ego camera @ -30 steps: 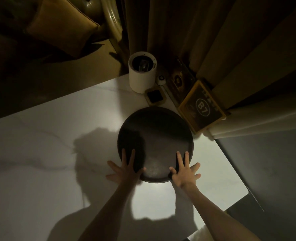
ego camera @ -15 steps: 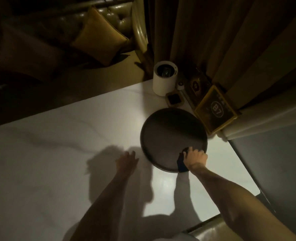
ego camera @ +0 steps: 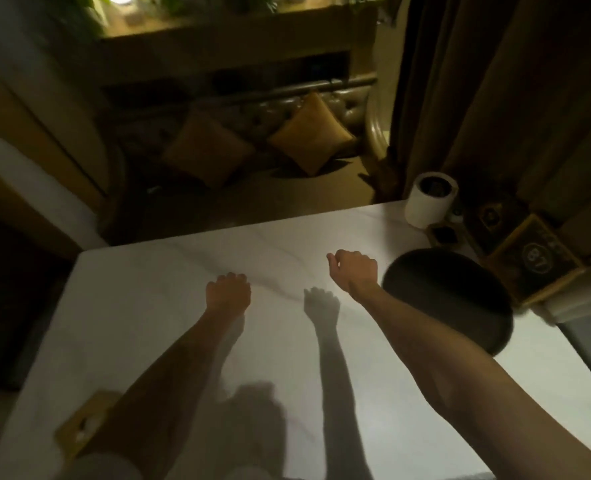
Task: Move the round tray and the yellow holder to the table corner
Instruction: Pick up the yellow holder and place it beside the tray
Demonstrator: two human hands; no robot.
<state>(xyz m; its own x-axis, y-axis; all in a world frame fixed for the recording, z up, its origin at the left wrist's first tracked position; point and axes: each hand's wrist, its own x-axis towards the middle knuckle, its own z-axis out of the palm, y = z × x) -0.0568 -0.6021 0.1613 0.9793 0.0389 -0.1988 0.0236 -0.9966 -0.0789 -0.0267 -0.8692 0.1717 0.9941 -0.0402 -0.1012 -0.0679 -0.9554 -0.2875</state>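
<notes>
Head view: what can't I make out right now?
- Yellow holder: near left, partly covered by the left forearm, blurred; contents unreadable.
- Round tray: near edge hidden behind the right forearm.
- Right hand, left hand: loosely curled, holding nothing, height above the table unclear.
- White cylinder: contents too dark.

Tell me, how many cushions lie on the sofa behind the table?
2. One cushion lies on the left of the sofa, the other cushion to its right. The room is dim, so more may be hidden.
</notes>
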